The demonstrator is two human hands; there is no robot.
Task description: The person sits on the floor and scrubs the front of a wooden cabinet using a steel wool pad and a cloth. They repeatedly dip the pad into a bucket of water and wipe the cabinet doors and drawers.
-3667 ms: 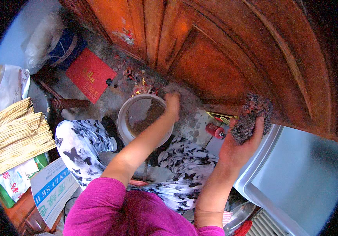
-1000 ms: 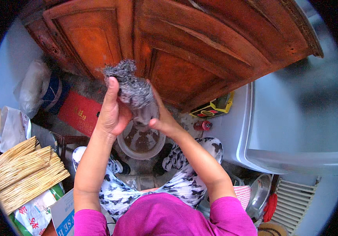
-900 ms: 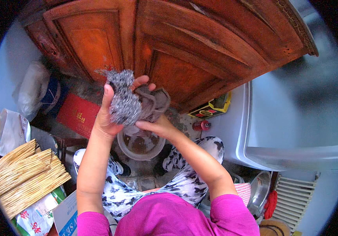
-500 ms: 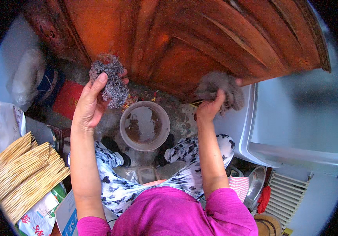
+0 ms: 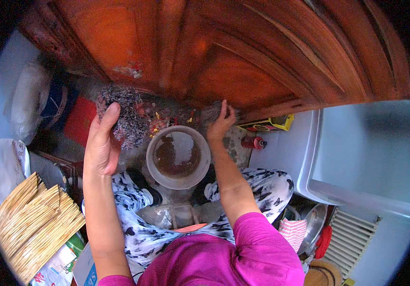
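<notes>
My left hand grips a loose clump of silvery-grey scouring wire, thumb up on its near side. Beyond it stands a reddish-brown wooden door panel. My right hand is at the panel's lower edge, holding a grey rag that is mostly hidden behind the fingers and in shadow. Between my forearms, on the floor near my feet, a pale round bucket holds murky brown water.
Bundled straw-coloured sticks lie at the left, near a white bag. A large translucent plastic bin stands at the right. A red bottle and a yellow-and-black box sit beside the door.
My right hand has moved left and inward with the rag, down to the door's lower edge. My left hand has shifted slightly down and left. The red bottle and box have come into view.
</notes>
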